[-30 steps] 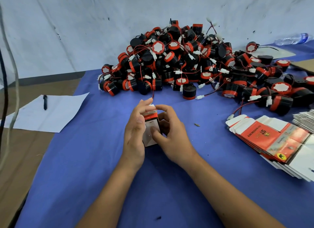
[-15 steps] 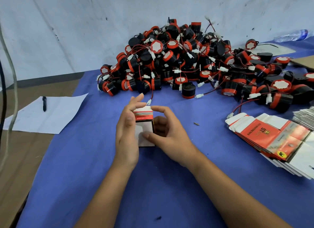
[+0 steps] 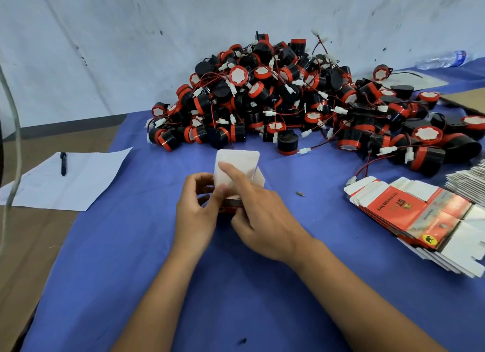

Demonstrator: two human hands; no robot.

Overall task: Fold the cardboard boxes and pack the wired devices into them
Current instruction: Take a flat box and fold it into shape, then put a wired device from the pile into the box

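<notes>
Blue cloth (image 3: 131, 259), white wall behind; left hand (image 3: 195, 212), right hand (image 3: 262, 220) gripping box (image 3: 236, 165).

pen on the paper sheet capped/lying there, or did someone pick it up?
No, not picked up: the pen lies on the white paper sheet, far from both hands; whether it is capped cannot be told.

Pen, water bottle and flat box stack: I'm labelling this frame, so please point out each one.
pen (image 3: 63, 163), head view, middle of its dark barrel on the paper.
water bottle (image 3: 443, 59), head view, middle of its clear body.
flat box stack (image 3: 409, 207), head view, red panel of the top box.
</notes>
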